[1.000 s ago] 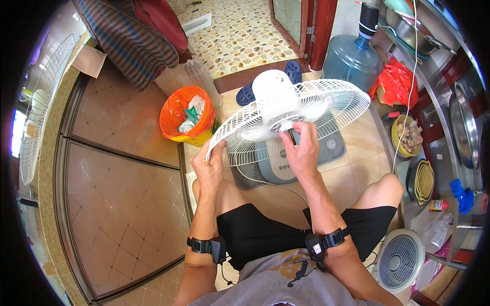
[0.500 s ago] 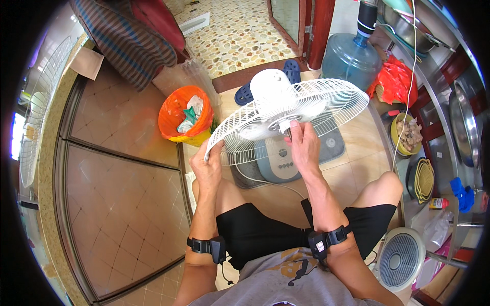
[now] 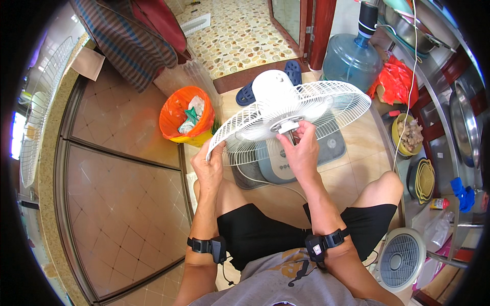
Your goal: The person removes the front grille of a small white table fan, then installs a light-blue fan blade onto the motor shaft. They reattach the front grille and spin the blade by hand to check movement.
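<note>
Fan cage (image 3: 255, 130) above grey base (image 3: 276, 171) on floor; rim (image 3: 221, 135) pinched by left hand (image 3: 208, 171), hub (image 3: 290, 126) gripped by fingertips of right hand (image 3: 304, 153). Cage could be tilted if rim grip is loosened.

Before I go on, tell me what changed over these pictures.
The right hand shifted at the fan hub: thumb and fingers, closer together half a second ago, now spread apart. The left hand still grips the edge of the grille; the fan base and bin stay put.
</note>
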{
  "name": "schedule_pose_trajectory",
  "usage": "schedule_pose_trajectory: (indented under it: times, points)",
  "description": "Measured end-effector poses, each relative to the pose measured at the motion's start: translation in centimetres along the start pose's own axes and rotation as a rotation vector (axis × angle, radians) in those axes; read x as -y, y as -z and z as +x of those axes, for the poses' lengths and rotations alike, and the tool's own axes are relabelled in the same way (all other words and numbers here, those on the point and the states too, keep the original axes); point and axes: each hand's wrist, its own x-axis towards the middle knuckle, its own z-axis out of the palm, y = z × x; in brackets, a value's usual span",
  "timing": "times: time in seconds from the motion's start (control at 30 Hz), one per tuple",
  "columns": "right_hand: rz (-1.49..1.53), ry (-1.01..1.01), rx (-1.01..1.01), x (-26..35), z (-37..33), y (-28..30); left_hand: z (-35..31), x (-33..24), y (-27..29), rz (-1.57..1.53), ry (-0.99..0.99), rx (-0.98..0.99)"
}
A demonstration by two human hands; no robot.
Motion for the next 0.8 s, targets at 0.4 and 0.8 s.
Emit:
schedule_pose_trajectory:
  times: [0.4, 0.8]
  points:
    - [0.055, -0.142, 0.014, 0.5, 0.3, -0.1, -0.1, 0.2, -0.1, -0.047, 0.0, -0.008]
    - [0.322, -0.581, 0.196, 1.2, 0.9, 0.8, -0.2, -0.1, 0.0, -0.032, -0.028, -0.012]
